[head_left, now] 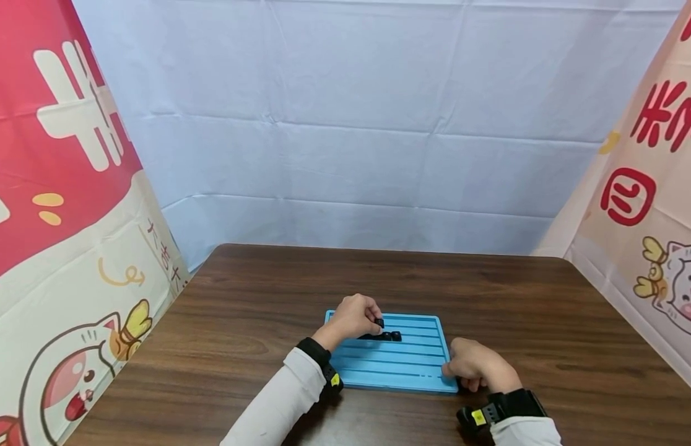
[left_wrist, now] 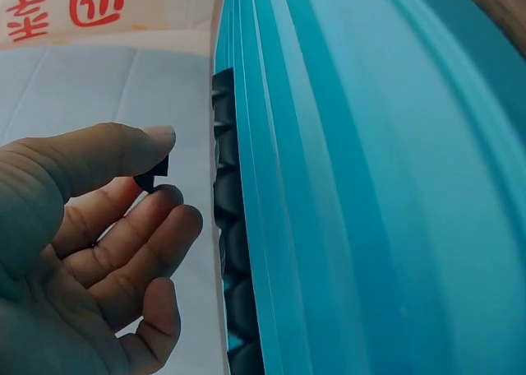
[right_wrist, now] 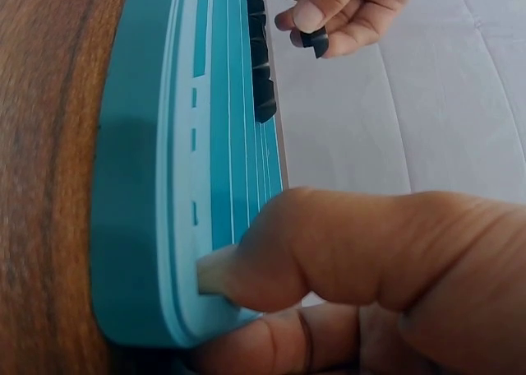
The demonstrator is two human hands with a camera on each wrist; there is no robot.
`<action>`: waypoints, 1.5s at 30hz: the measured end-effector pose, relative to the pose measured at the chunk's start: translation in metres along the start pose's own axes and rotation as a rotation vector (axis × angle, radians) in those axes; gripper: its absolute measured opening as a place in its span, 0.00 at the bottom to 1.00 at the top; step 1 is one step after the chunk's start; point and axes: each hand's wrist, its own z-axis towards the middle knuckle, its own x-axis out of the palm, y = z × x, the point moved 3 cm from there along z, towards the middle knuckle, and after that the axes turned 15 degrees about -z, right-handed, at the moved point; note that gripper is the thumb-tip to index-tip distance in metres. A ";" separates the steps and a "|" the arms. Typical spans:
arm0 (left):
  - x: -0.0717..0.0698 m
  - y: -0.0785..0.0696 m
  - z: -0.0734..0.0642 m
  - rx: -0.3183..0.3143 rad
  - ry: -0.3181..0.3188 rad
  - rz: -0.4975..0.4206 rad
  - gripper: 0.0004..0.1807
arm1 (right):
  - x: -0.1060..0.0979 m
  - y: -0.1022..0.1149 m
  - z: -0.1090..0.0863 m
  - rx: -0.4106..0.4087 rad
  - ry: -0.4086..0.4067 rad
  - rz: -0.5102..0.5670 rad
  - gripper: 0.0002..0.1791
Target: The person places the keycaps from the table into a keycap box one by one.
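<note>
A light-blue ridged tray (head_left: 390, 365) lies on the table. My left hand (head_left: 353, 317) is over the tray's far half, pinching a small black keycap (left_wrist: 154, 173) between thumb and fingers, apart from the tray. Below it, several black keycaps (head_left: 397, 336) stand side by side in one groove; the hand hides part of that row in the head view. At the near right corner my right hand (head_left: 482, 364) grips the tray's edge, its thumb (right_wrist: 222, 272) on top and curled fingers at the side and below.
The dark wooden table (head_left: 267, 285) extends around the tray on all sides. A pale blue cloth (head_left: 345, 155) hangs behind it, with printed banners (head_left: 89, 248) at the left and right. Both wrists wear black straps with small cameras.
</note>
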 end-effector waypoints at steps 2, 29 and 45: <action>0.002 -0.001 0.001 -0.010 -0.001 0.005 0.07 | 0.000 0.000 0.000 -0.008 -0.004 -0.015 0.09; 0.035 -0.010 0.021 -0.092 -0.001 0.033 0.07 | 0.001 0.000 -0.001 0.001 0.013 -0.019 0.08; 0.042 -0.014 0.026 -0.090 0.059 0.122 0.08 | -0.002 0.002 -0.001 0.004 0.001 -0.040 0.09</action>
